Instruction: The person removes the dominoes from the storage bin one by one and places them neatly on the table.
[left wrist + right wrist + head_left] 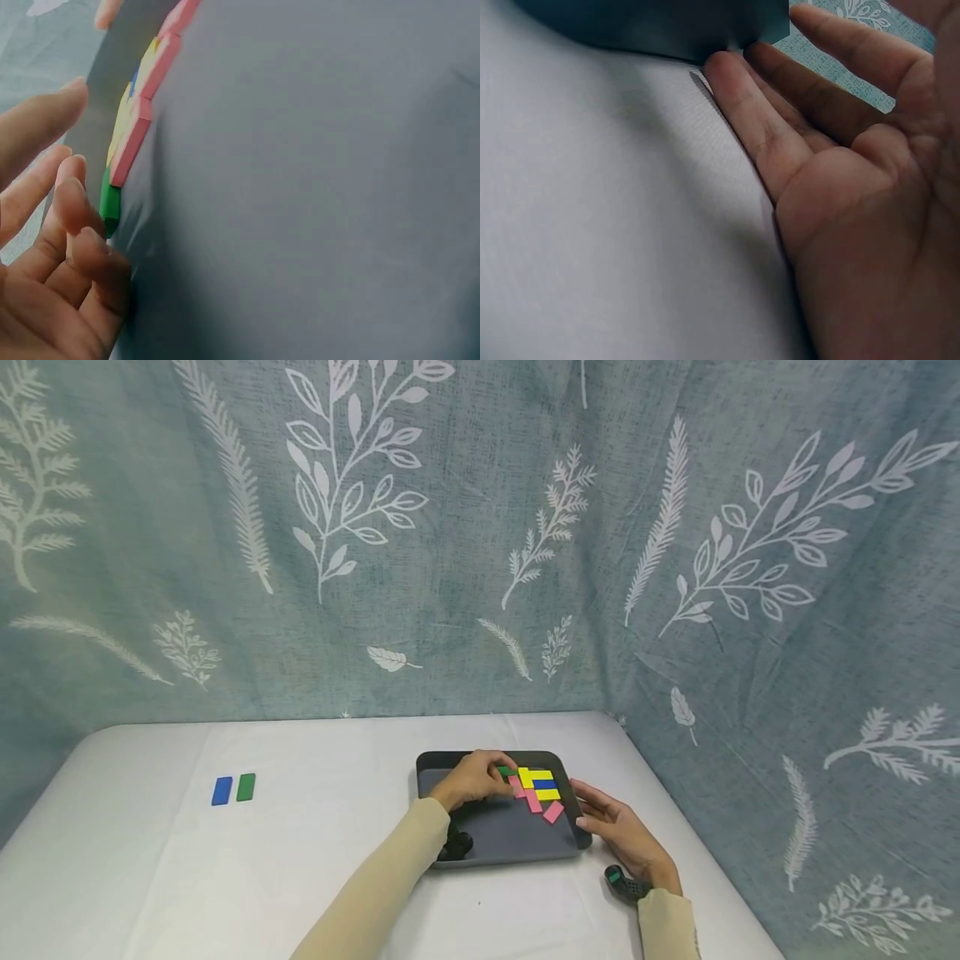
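Inside the dark grey tray [495, 839] my left hand [477, 777] reaches over the left end of a group of flat blocks. Its fingertips are right at a green block [110, 206], thumb and fingers apart. A pink block [517, 787] lies close by the thumb. Against the group are an upright yellow block [526, 778], a blue block [543, 785] between two yellow ones, and a second pink block [533, 801]. Another pink block [553, 812] lies tilted near the right wall. My right hand [618, 827] rests beside the tray's right side, its fairly straight fingertips at the wall.
On the white table [300, 860], far to the left, a blue block [222, 791] and a green block [246, 787] lie side by side. A patterned green curtain [450, 568] hangs behind and to the right. Black wrist devices sit on both wrists.
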### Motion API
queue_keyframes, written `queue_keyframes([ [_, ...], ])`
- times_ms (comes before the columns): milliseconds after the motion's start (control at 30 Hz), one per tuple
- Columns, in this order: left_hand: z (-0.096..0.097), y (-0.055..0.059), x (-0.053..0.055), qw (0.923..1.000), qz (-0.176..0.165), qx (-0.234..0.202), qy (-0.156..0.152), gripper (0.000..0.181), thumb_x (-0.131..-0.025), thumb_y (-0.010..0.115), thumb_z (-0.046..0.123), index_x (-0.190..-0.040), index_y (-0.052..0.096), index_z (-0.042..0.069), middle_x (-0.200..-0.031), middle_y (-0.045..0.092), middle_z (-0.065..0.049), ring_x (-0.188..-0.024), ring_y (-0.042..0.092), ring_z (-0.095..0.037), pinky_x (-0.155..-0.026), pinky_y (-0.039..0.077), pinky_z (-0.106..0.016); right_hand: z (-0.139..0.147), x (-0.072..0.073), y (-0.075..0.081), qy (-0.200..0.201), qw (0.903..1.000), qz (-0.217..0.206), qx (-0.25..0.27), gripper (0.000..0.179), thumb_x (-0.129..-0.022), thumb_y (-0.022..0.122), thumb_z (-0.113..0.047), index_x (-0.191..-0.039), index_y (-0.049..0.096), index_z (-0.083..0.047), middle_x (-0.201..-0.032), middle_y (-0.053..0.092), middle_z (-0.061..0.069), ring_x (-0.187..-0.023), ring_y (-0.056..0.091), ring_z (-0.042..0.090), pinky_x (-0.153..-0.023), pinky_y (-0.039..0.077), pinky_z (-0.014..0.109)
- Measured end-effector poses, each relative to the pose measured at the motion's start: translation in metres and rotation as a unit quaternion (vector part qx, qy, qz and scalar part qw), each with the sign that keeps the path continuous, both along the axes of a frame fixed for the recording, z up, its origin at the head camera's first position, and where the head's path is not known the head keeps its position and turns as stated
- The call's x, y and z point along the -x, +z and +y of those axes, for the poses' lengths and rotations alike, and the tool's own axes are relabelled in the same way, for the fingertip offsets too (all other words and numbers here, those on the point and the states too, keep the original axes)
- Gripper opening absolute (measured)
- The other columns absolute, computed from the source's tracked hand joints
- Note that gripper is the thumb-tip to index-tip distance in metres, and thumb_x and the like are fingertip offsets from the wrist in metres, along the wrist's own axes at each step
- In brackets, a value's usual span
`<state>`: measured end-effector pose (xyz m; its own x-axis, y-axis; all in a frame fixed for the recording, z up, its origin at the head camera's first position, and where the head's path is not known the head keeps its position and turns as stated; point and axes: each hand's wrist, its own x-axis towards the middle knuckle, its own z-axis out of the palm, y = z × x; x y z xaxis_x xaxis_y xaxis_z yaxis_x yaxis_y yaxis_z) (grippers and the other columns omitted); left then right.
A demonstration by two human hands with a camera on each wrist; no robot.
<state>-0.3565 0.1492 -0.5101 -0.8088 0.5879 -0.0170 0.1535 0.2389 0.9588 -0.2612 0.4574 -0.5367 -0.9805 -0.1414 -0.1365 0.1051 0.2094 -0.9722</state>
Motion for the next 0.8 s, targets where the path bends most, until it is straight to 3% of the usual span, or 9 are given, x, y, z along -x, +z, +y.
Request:
queue_keyframes([
  [267, 0.0042, -0.0074, -0.001, 0.9951, 0.071, 0.068, 0.008, 0.04, -0.082, 0.089, 0.015, -0.118, 0.073, 0.006, -0.077, 0.063, -0.004, -0.062, 0.054, -0.013, -0.058, 0.045, -0.026, -0.0011, -0.0008, 0.0002, 0.0, 1.0, 0.0, 0.006, 0.07, -0.095, 0.076, -0.017, -0.157, 0.044, -0.019, -0.162, 0.038, 0.005, -0.149, 0.036, 0.029, -0.11, 0.041, 0.031],
  [800, 0.0102, -0.0107, -0.0024, 0.9854, 0.106, 0.13, 0.028, 0.044, -0.081, 0.091, 0.025, -0.117, 0.07, 0.013, -0.076, 0.063, 0.0, -0.066, 0.058, -0.015, -0.066, 0.048, -0.032, -0.0013, 0.0001, -0.0017, -0.002, 1.0, 0.004, 0.009, 0.071, -0.094, 0.078, -0.016, -0.156, 0.045, -0.019, -0.162, 0.039, 0.003, -0.148, 0.037, 0.029, -0.109, 0.043, 0.029],
])
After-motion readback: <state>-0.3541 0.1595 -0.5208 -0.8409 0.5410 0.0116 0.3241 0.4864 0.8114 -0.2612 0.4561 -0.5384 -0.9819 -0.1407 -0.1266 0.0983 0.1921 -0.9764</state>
